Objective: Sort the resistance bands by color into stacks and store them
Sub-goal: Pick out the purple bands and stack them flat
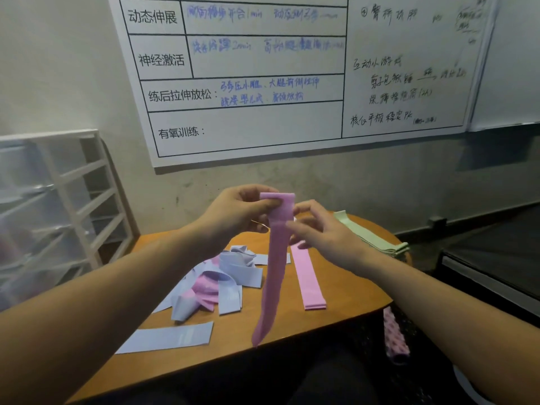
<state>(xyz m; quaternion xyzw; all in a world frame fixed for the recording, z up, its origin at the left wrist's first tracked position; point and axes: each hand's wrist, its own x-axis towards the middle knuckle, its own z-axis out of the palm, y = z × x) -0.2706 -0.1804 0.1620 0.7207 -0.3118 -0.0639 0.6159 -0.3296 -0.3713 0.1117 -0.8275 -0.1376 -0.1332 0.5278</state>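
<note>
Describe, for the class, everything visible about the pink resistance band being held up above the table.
The pink resistance band is a flat, matte strip that looks like stretchy fabric or latex. It hangs vertically above the wooden table, its top folded over. The left hand pinches that top edge; the right hand holds it just below. Its lower end narrows and dangles free.

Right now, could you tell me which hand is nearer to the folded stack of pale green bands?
Right. The right hand is beside the green stack at the table's far right; the left hand is farther left, pinching the hanging pink band.
</note>
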